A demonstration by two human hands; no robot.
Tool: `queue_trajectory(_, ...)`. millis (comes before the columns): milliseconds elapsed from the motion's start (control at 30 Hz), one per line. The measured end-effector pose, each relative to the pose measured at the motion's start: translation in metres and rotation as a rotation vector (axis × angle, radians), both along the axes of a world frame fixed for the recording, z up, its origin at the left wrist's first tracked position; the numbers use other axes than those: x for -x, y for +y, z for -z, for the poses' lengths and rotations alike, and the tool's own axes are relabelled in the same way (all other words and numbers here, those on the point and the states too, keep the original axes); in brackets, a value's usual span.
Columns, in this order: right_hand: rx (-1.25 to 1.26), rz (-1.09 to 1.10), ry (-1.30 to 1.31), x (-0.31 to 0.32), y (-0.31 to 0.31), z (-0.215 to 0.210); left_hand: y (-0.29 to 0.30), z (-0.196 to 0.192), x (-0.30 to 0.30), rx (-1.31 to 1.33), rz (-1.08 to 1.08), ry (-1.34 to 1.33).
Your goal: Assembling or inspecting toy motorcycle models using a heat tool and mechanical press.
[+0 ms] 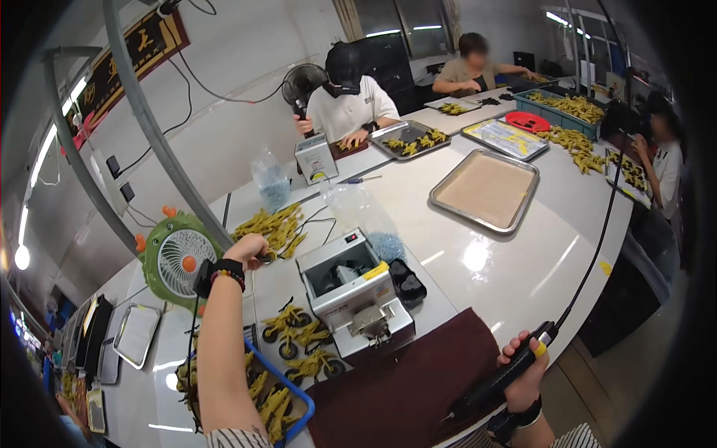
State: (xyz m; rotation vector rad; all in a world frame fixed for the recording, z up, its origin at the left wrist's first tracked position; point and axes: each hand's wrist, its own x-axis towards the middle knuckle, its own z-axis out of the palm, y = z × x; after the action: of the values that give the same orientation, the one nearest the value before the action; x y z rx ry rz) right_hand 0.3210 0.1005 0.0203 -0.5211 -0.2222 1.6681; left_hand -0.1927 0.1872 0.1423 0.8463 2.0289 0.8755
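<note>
My right hand [523, 381] is wrapped round a black electric screwdriver [493, 379], whose tip points down and left over a dark red cloth mat [403, 381]. My left hand [250, 250] is stretched out at the near edge of a heap of yellow-green plastic pieces [270, 224]. Its fingers curl down by something small and dark that I cannot make out. Between the hands stands a grey screw feeder [351, 302] with an open top. To its left lie several yellow-green toy motorbikes [290, 328] with black wheels. My left forearm partly covers a blue tray [305, 418] of more pieces.
A green fan [185, 257] stands left of my left arm. Bags of small bluish parts [385, 243] and a black cup tray [408, 284] adjoin the feeder. A metal tray [485, 190] lies ahead. The screwdriver's cable [597, 254] hangs at the right. Several people sit across the table.
</note>
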Motion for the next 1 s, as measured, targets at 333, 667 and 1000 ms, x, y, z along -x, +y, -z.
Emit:
queue_trajectory(333,0.028,0.051,-0.043,0.0,-0.002,-0.008,0.024,0.061,0.011,-0.276,-0.247,-0.15)
queue_trajectory(667,0.023,0.035,-0.03,0.002,-0.001,-0.008,0.007,0.126,0.06,0.009,-0.139,0.327)
queue_trajectory(1000,0.03,0.052,-0.02,0.001,-0.001,-0.007,0.002,0.099,0.013,0.168,-0.299,0.682)
